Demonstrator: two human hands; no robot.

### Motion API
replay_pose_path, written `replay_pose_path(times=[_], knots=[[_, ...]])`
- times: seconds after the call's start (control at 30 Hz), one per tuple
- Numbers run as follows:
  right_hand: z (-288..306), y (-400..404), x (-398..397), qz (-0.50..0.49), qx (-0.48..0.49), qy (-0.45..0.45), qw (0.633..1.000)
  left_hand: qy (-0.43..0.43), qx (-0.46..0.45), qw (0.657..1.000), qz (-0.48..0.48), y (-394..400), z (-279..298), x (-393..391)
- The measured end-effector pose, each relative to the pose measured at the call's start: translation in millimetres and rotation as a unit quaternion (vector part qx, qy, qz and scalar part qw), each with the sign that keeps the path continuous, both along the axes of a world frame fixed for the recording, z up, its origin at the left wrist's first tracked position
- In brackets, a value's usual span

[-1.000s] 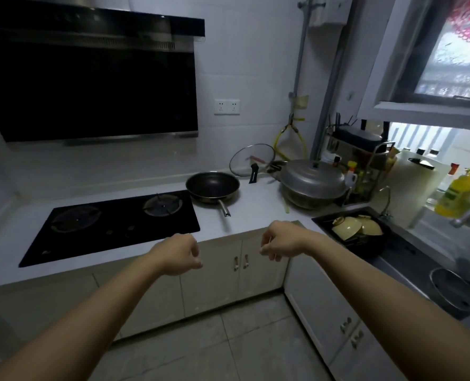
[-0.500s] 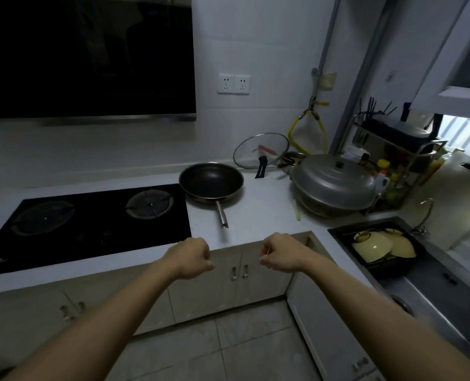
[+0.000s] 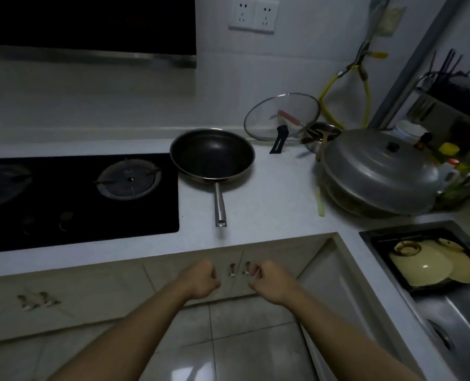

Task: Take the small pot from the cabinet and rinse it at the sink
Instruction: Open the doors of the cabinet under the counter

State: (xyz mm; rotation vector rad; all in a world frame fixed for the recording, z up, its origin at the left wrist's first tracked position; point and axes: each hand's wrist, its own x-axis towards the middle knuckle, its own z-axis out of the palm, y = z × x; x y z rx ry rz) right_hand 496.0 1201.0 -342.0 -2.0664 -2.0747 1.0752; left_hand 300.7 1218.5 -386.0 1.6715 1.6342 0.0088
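We hold both fists curled and empty: the left hand [image 3: 201,279] just left of the paired cabinet handles [image 3: 239,270], the right hand [image 3: 273,281] just right of them and slightly nearer. The small pot is not in view. We judge it sits behind the shut cabinet doors [image 3: 272,254] bearing those handles, so its look cannot be told.

Frying pan [image 3: 212,158] on counter [image 3: 269,193] beside gas hob [image 3: 77,199]; glass lid [image 3: 282,116] leaning at wall [image 3: 223,78]; yellow bowls [image 3: 420,268] upturned in black tray [image 3: 379,244].

No legible text — none anywhere
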Motion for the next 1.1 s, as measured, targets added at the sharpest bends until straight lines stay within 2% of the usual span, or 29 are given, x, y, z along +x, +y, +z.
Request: replay_pose_path(times=[0.23,0.4,0.57,0.73,0.83,0.97,1.1], knots=[[-169.6,44.1,8.2,-0.007,0.010,0.000,1.000,0.010,0.054,0.997,0.058,30.0,-152.1,37.3],[-278.9,78.3,10.1,-0.029,0.074,0.013,0.997,0.021,0.138,0.985,0.103,54.4,-253.4,61.1],[-369.5,89.6,3.7,-0.035,0.156,0.076,0.984,0.068,0.205,0.973,0.087,72.6,-320.3,80.6],[-417.1,97.3,6.0,-0.049,0.215,0.147,0.964,0.010,0.279,0.948,0.151,86.4,-356.7,97.2],[-429.9,108.0,4.8,-0.083,0.224,0.198,0.951,-0.022,0.281,0.936,0.211,93.4,-361.8,99.3],[-430.1,113.7,6.5,-0.074,0.228,0.182,0.954,0.009,0.258,0.940,0.222,95.6,-354.4,108.6],[-429.8,103.2,10.6,-0.070,0.224,0.165,0.958,0.031,0.271,0.937,0.217,82.0,-356.0,113.3]])
